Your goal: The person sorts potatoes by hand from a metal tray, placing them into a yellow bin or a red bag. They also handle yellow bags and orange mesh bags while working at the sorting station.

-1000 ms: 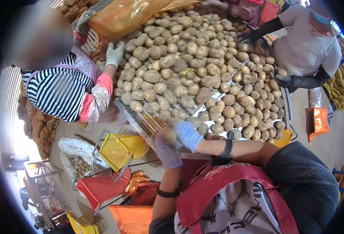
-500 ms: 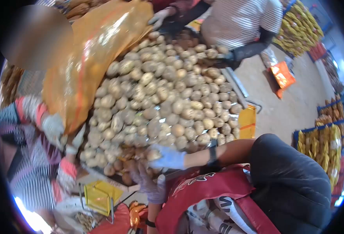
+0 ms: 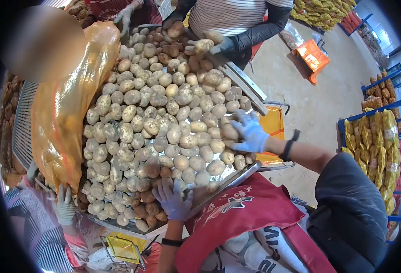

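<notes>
Potatoes point(image 3: 173, 134), pale and soil-dusted, cover a metal-edged sorting table point(image 3: 228, 184). My left hand point(image 3: 174, 200), in a thin purple glove, rests on the near edge of the pile with fingers spread, touching several browner potatoes point(image 3: 152, 208). On the right, my right hand point(image 3: 251, 133), in a blue glove, is open with fingers apart against a potato point(image 3: 229, 132) near the table's right corner. No grip on that potato can be seen.
A large orange mesh sack point(image 3: 57, 132) lies along the left side. Co-workers' gloved hands point(image 3: 64, 207) are at the left and far edges; one person point(image 3: 237, 18) holds potatoes. Yellow bags point(image 3: 273, 132) hang at the table's sides. Stacked sacks point(image 3: 373, 154) stand right.
My right hand has moved right, away from my left hand, and no longer holds the potato seen before. My left hand now lies spread on the pile. The view has shifted.
</notes>
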`<state>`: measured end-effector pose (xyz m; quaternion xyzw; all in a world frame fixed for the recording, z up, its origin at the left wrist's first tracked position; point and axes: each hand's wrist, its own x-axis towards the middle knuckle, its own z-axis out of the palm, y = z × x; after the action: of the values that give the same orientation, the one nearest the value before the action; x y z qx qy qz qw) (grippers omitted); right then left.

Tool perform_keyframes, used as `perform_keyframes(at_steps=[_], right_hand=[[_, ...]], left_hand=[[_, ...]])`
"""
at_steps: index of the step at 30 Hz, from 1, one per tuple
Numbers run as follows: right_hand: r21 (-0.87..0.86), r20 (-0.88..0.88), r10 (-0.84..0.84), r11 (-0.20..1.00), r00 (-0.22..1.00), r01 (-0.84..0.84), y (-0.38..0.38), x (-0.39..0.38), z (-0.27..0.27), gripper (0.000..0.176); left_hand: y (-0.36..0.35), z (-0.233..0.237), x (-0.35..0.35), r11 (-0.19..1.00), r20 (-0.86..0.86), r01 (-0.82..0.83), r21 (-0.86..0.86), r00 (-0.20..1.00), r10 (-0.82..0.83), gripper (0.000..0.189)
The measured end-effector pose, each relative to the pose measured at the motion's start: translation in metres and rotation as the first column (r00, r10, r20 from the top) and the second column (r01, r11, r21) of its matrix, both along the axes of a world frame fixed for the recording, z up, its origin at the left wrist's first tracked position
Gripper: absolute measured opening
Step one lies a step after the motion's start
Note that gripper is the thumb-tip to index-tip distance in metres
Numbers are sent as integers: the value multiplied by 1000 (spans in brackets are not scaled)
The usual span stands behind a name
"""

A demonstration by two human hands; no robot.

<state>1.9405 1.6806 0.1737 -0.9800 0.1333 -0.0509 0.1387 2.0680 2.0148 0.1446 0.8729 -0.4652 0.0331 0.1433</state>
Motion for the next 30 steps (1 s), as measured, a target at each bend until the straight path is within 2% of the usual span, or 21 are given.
perform_keyframes(at_steps=[2, 3, 5, 6, 8, 11, 13, 15, 17, 18, 19, 20, 21, 22, 23, 24, 25, 26, 28, 29, 30], right_hand=[[170, 9, 80, 982, 997, -81, 13, 33, -3, 60], [238, 50, 46, 970, 998, -56, 12, 40, -14, 61], [218, 17, 177, 960, 984, -176, -24, 32, -38, 59], [215, 2, 234, 949, 972, -228, -34, 21, -46, 58], [98, -55, 242, 967, 969, -236, -47, 1, -30, 55], [38, -141, 241, 971, 960, -238, -71, -12, -30, 58], [19, -236, 199, 979, 951, -201, -77, -16, -21, 62], [94, -151, 150, 986, 977, -137, -62, 4, -4, 64], [223, -86, 150, 966, 985, -127, -32, 30, 0, 63], [317, -60, 195, 934, 979, -167, -13, 39, -6, 61], [33, -96, 194, 981, 976, -192, 7, 39, -26, 61], [15, -104, 245, 970, 964, -245, 6, 35, -38, 61], [2, -111, 295, 955, 949, -296, 2, 23, -42, 60], [-16, -116, 349, 935, 930, -353, -4, 15, -43, 59], [-87, -195, 378, 912, 905, -400, -4, 5, -39, 58], [-130, -280, 306, 927, 910, -351, -3, -2, -34, 57], [-114, -292, 309, 928, 905, -353, -8, -8, -34, 57], [-106, -302, 317, 926, 899, -362, -15, -6, -33, 56], [-100, -200, 252, 956, 947, -276, -9, 31, -11, 58], [-80, -151, 218, 969, 964, -232, 4, 53, -1, 59], [-55, -29, 288, 956, 957, -289, 23, 80, 7, 61]], left_hand=[[-10, 9, -18, 1000, -29, -21, -11, 999, 20, 71], [-19, 17, -24, 991, -197, -53, 126, 977, 78, 74], [-44, 30, -35, 916, -483, -40, 399, 840, 247, 80], [-55, 31, -42, 895, -468, -90, 436, 827, 312, 82], [-75, 24, -54, 848, -426, -215, 484, 789, 443, 88], [-73, -21, -63, 972, -533, -220, 81, 815, 229, 87], [-86, -33, -69, 969, -308, 96, 226, 951, -23, 86], [-100, -32, -80, 973, -393, 154, 174, 917, -75, 85], [-117, -9, -83, 993, -719, -103, -64, 694, 26, 84], [-114, -12, -83, 994, -731, -95, -61, 682, 20, 83], [-109, -17, -85, 994, -743, -98, -56, 668, 24, 83], [-103, -20, -88, 993, -759, -110, -50, 651, 34, 82], [-91, -4, -89, 996, -661, -62, 57, 746, 84, 80], [-76, -5, -90, 990, -573, -137, -9, 812, 107, 79], [-57, -8, -88, 979, -471, -190, -81, 872, 130, 78], [-40, -8, -87, 966, -367, -207, -156, 920, 138, 77], [-28, 10, -86, 923, -572, -383, 14, 755, 322, 80], [-23, 13, -81, 919, -580, -392, 41, 740, 341, 81], [-23, 14, -73, 904, -599, -415, 103, 700, 389, 83], [-30, 8, -70, 906, -443, -408, 113, 796, 414, 86], [-37, 4, -67, 905, -504, -407, 127, 759, 412, 91]])
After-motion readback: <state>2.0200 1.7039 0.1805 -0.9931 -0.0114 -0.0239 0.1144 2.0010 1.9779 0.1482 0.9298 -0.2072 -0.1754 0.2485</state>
